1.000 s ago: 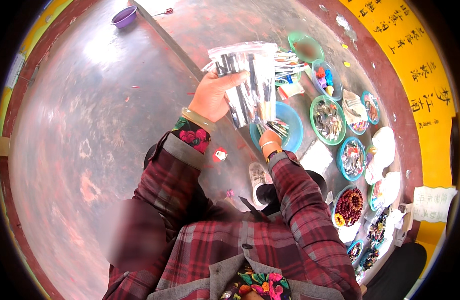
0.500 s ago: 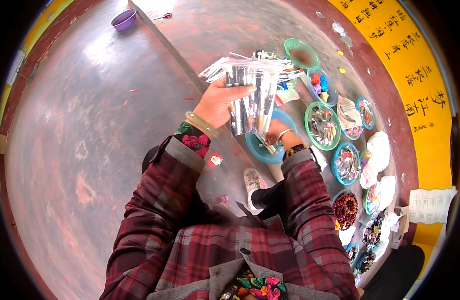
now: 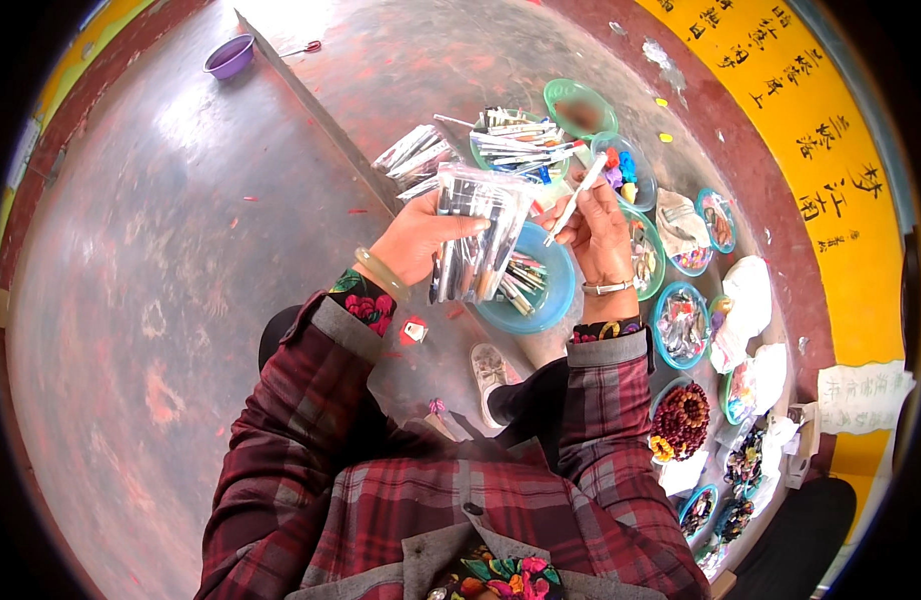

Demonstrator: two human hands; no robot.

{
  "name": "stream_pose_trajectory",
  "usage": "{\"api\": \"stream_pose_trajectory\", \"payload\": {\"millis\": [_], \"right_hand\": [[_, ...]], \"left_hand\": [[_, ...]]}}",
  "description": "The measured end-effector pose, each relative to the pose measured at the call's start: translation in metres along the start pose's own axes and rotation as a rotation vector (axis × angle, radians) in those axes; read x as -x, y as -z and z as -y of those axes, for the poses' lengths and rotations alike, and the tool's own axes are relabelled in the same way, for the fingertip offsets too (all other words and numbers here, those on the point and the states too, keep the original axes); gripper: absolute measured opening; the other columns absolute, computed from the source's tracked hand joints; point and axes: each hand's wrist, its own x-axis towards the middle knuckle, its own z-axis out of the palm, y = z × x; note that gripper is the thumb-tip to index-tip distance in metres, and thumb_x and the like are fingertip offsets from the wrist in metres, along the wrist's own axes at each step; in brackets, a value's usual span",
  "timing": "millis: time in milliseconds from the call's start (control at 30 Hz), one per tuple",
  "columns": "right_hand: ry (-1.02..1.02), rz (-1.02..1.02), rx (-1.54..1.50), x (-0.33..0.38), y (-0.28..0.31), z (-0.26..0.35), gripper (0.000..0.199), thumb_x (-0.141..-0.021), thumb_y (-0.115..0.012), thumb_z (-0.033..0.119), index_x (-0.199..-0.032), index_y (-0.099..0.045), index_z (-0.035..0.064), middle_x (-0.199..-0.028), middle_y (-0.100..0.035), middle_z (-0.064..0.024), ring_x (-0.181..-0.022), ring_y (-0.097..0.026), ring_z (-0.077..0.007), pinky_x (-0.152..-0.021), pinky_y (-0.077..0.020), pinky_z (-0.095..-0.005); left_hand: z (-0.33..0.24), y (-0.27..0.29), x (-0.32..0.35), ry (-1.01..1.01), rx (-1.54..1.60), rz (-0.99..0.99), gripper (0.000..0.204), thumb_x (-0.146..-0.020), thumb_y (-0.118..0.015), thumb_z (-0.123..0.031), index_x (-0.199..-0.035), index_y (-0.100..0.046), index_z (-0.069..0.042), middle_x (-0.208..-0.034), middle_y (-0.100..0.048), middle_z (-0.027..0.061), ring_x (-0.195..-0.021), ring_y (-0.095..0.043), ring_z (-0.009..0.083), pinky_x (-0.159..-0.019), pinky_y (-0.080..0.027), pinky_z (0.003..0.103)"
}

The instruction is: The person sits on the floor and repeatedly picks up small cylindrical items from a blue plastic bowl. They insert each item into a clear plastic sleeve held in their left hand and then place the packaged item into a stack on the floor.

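My left hand [image 3: 409,240] is closed on a clear plastic bag [image 3: 487,192] holding several dark and pale pens, its thumb lying across the front. In my right hand [image 3: 605,238] a slim white pen [image 3: 585,186] is pinched, slanting up to the right. Below the two hands stands a round blue basin [image 3: 564,296] with loose pens [image 3: 527,272] in it, partly covered by the bag. Beyond the bag, a green basket [image 3: 478,152] is heaped with white pens [image 3: 526,145]. More bundled pens [image 3: 413,160] lie to its left.
A green basin [image 3: 556,92] with brown contents and a tub of colourful pieces [image 3: 626,172] stand at the far right. Several baskets of small goods, one with dark red beads [image 3: 683,415], line the right side. A purple basin [image 3: 229,58] sits far left. My shoe [image 3: 489,370] is below the blue basin.
My right hand has risen out of the blue basin and moved right, bringing up a white pen. The bag in my left hand has shifted slightly left and down.
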Motion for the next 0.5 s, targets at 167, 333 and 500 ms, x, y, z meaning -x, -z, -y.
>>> {"api": "stream_pose_trajectory", "payload": {"millis": [167, 333, 500], "right_hand": [[0.153, -0.066, -0.072, 0.005, -0.007, 0.006, 0.026, -0.094, -0.048, 0.023, -0.112, -0.051, 0.0038, -0.087, -0.062, -0.0092, -0.072, -0.063, -0.0187, -0.056, -0.0490, -0.0226], [0.269, -0.155, -0.087, 0.003, -0.001, 0.010, 0.025, -0.092, -0.053, 0.020, -0.104, -0.059, 0.0000, -0.088, -0.060, -0.0044, -0.074, -0.056, -0.0105, -0.064, -0.0465, -0.0217], [0.336, -0.254, -0.002, 0.004, -0.014, 0.011, 0.048, -0.085, -0.058, 0.001, -0.129, -0.038, 0.0047, -0.085, -0.062, -0.0071, -0.075, -0.060, -0.0130, -0.063, -0.0509, -0.0227]], "left_hand": [[0.005, -0.008, 0.002, 0.107, 0.009, 0.058, 0.029, -0.082, -0.058, 0.002, -0.111, -0.055, 0.002, -0.100, -0.063, 0.0084, -0.088, -0.061, 0.0158, -0.077, -0.050, 0.030], [0.018, -0.006, 0.002, 0.226, -0.049, 0.053, 0.030, -0.082, -0.061, -0.002, -0.111, -0.056, 0.002, -0.098, -0.063, 0.0055, -0.086, -0.060, 0.0133, -0.076, -0.048, 0.028], [0.020, -0.007, 0.003, 0.296, -0.106, 0.088, 0.031, -0.081, -0.063, -0.003, -0.111, -0.055, 0.003, -0.100, -0.062, 0.0054, -0.087, -0.059, 0.0108, -0.075, -0.048, 0.026]]}}
